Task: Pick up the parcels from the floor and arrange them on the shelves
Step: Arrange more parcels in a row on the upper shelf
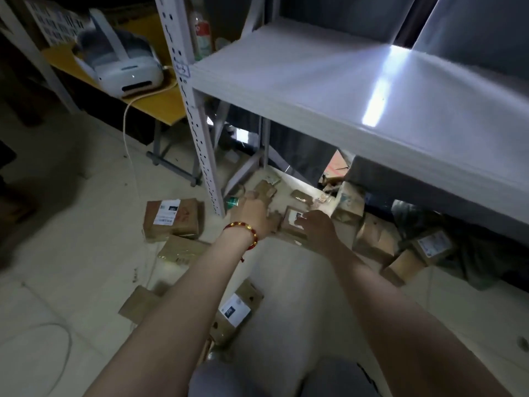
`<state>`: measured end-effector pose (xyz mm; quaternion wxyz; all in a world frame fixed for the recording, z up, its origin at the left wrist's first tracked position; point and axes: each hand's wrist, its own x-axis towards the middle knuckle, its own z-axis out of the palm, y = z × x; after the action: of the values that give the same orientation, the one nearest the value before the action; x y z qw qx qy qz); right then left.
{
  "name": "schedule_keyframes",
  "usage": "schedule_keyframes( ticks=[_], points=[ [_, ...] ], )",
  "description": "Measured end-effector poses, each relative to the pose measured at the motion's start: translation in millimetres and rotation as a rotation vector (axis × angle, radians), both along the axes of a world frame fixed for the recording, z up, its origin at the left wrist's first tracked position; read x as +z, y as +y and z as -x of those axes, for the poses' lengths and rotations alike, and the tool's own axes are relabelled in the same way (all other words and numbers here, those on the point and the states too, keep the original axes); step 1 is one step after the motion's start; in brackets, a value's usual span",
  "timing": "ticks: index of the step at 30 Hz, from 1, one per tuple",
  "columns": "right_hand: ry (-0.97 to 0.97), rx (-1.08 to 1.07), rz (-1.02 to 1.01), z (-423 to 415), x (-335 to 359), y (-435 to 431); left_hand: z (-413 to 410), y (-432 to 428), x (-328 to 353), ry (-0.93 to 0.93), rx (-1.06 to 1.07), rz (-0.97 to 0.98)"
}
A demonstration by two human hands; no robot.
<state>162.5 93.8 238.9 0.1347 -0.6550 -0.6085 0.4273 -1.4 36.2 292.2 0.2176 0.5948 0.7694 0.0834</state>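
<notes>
Pale tiled floor (71, 253) under us, brown parcels scattered all over it, and we're bent low over the lot. Nearest, down between our forearms, lies a labelled parcel (237, 308). Further out to the left is a bigger parcel (171, 219) with a white label. Now the hands. The left hand (253, 214), red bead bracelet (243, 232) at the wrist, reaches out beside the shelf post (206, 167). Its fingers blur into the cardboard, so we cannot tell whether it grips anything. The right hand (317, 226) has fairly straight fingers laid on top of the small parcel (287, 226), touching it and not curled round it as far as we can see. That's the one that counts: it sits on the floor between the two hands, under the right fingers and just right of the left. It looks near square from here, so we can't call a long axis. The right hand is the nearer, we judge. Beyond and above, up to the right, the bare grey shelf (343, 90) waits.
</notes>
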Motion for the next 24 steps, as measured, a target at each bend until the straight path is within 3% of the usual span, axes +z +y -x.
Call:
schedule_keyframes(
  ticks=[3,6,11,16,24],
  points=[
    [-0.062,-0.089,-0.014,-18.5,-86.0,30.1,-1.9,27.0,-62.7,0.04,-0.031,-0.014],
    [0.065,-0.267,-0.012,-37.4,-159.0,51.7,-15.0,54.7,-118.3,0.024,-0.043,-0.058],
    [0.064,-0.26,0.009,-58.3,-231.2,70.0,-37.4,79.5,-196.9,-0.081,-0.043,-0.088],
    [0.098,-0.329,0.071,-92.1,-264.6,77.7,-42.6,78.3,-259.8,-0.016,-0.071,-0.009],
    [0.212,-0.469,0.125,-85.8,-294.1,99.8,-39.6,94.4,-259.3,0.055,-0.088,-0.048]
  ],
)
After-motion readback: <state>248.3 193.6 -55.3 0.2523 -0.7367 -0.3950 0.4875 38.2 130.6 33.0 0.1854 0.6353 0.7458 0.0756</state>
